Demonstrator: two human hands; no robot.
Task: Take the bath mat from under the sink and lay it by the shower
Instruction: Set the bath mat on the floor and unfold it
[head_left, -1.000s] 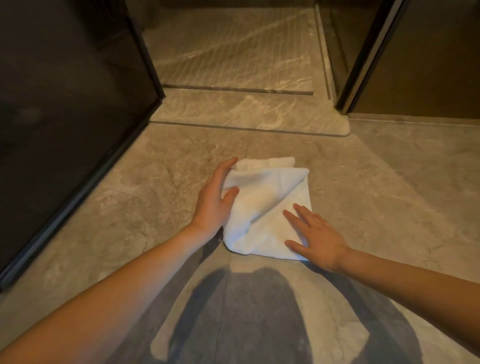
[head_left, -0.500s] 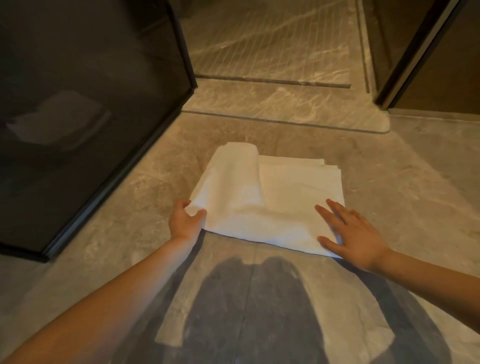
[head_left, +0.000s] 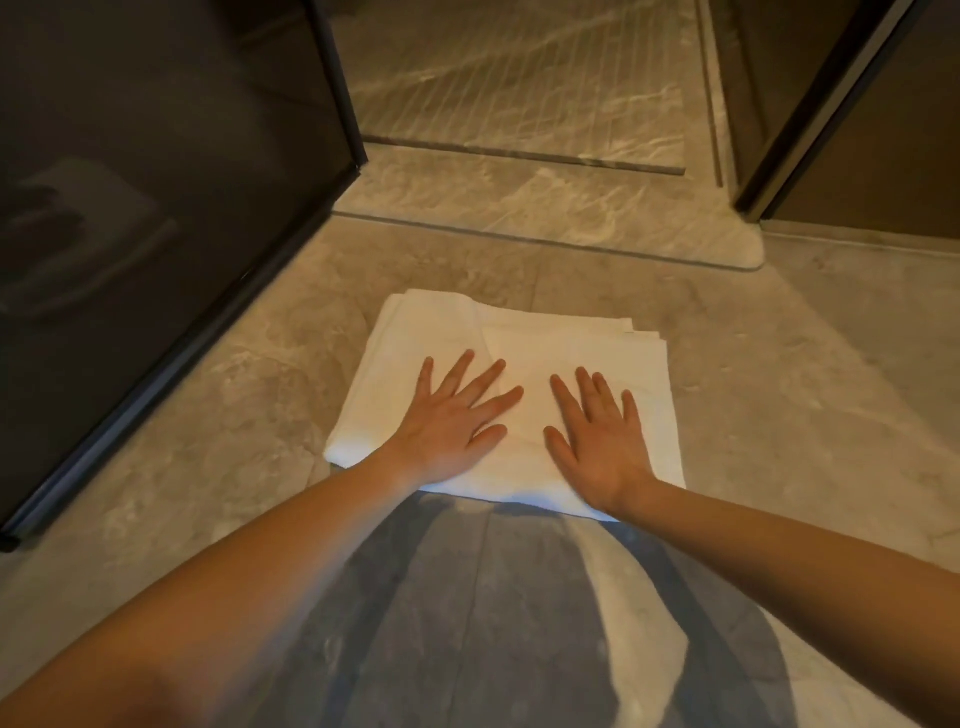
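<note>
The white bath mat lies flat on the marble floor, still folded in layers, a short way in front of the shower's raised stone threshold. My left hand rests palm down on the mat's left half, fingers straight and spread. My right hand lies flat on the right half in the same way. Both palms cover the mat's near part.
A dark glass shower door stands open at the left, its black bottom rail running diagonally along the floor. A dark door frame rises at the right. Ribbed shower floor lies beyond the threshold. My shadow falls on the near tiles.
The mat went from a bunched fold to a wider flat rectangle. My left hand let go of its left corner and now lies flat on top; my right hand slid toward the middle.
</note>
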